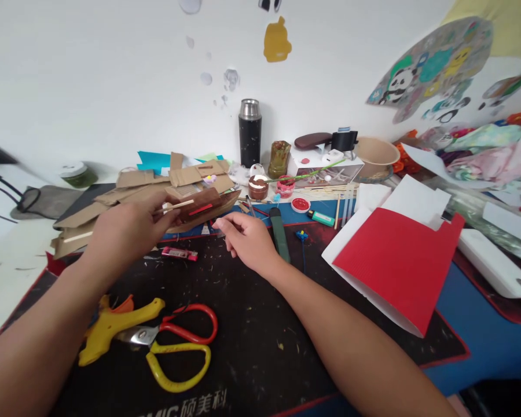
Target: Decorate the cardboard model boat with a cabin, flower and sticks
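Item: pale stick (179, 205), slender, pinched between the thumb and fingers of the left hand (128, 226), its free end pointed toward the right. Companion item: brown boat-like piece (217, 209), set just beyond the fingers of both hands at the far side of the black mat (252, 324), with a red strip (200, 209) seen along its face. Governing relation, as judged: the stick is held over or in front of the left part of the brown piece, and the two long axes are nearly aligned, both being laid out from left to right with the right end angled away; whether stick and piece are touching cannot be told. The right hand (247, 237) is placed near the right half of the piece, its fingers curled and its thumb drawn close to the forefinger; whether anything small is gripped there cannot be told. The stick is thus in the left hand's keeping, with the right hand stationed beyond its free end, a gap being left between. Adjacent stock: a pink packet (179, 253) is found between the wrists, a dark green cutter (279, 234) just beside the right hand, and scissors (143, 335) are laid nearer the wearer, beside a yellow tool (117, 327).
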Available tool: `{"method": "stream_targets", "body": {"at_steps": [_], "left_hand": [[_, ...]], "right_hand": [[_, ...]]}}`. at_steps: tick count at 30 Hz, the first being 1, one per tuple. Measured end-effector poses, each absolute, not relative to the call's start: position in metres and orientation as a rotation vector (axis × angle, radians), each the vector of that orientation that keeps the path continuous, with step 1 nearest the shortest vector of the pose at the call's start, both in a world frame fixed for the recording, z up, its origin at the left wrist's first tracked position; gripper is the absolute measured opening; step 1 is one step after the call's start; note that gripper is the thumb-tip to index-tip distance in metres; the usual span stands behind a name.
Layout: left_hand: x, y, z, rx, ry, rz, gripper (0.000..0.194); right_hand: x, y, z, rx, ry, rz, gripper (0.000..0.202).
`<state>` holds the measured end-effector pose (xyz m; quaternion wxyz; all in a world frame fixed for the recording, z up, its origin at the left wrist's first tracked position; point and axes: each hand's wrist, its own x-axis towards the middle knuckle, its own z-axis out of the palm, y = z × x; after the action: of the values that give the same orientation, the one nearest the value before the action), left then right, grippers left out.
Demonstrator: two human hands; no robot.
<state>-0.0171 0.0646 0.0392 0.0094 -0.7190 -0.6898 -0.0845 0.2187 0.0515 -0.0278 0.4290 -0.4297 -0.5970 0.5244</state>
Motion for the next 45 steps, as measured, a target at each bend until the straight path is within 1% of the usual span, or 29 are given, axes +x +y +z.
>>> {"method": "stream_targets", "body": {"at_steps": [4,10,17,25,29,38,45], "left_hand": [[-0.015,0.064,0.041,-2.19,-2.171,-0.198,0.058],[-0.016,0.064,0.039,-2.185,-2.143,-0.268,0.06],[-0.022,0.065,0.036,-2.186,-2.128,-0.293,0.055],[-0.022,0.065,0.037,-2.18,-2.087,-0.28,0.054],[-0.021,0.065,0.04,-2.191,-2.121,-0.258,0.057],[-0.018,0.067,0.042,-2.129,-2.181,-0.14,0.064],[-0.016,0.066,0.045,-2.162,-2.212,-0.167,0.067]], "right_hand": [[0.218,0.052,-0.027,-1.088,-1.505,1.301,0.025],[0.217,0.051,-0.029,-1.117,-1.561,1.277,0.025],[0.218,0.05,-0.031,-1.121,-1.629,1.218,0.024],[0.217,0.048,-0.031,-1.139,-1.713,1.156,0.026],[0.217,0.047,-0.031,-1.119,-1.756,1.107,0.03],[0.217,0.046,-0.03,-1.135,-1.803,1.063,0.028],[0.217,0.046,-0.03,-1.143,-1.821,1.065,0.027]]}}
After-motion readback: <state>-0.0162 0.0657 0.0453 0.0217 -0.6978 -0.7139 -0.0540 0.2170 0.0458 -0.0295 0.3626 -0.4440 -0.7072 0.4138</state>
